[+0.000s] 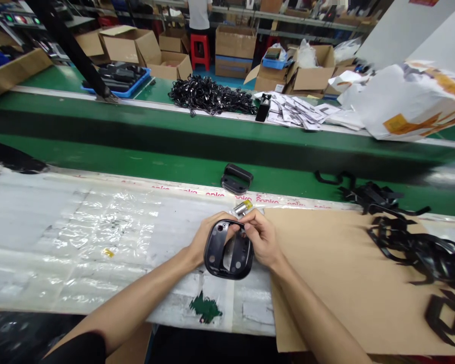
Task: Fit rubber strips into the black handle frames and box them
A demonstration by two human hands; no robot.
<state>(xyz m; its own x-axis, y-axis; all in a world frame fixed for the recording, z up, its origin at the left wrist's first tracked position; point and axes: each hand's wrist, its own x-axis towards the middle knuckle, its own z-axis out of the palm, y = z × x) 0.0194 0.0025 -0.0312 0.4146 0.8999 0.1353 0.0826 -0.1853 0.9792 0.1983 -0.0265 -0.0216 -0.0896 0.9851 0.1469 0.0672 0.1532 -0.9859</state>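
My left hand (205,236) grips a black plastic housing (235,270) by its left and upper side. This part is rounded, with a long slot through its middle and small round marks inside. With thumb and fingers pinched at its upper right edge, my right hand (263,236) holds the same piece; anything small between those fingertips is hidden. Just beyond my hands lies a small metal cylinder (240,208) with yellow tape on its end. Farther off, a similar black plastic part (236,178) rests on the green surface.
Black bent parts (420,247) are heaped at right, partly on brown cardboard (318,273). A ledge behind carries tangled black cables (212,96), paper leaflets (299,110) and a blue tray (127,83). A dark post (74,50) rises at left. Someone in a white shirt (199,14) is far back.
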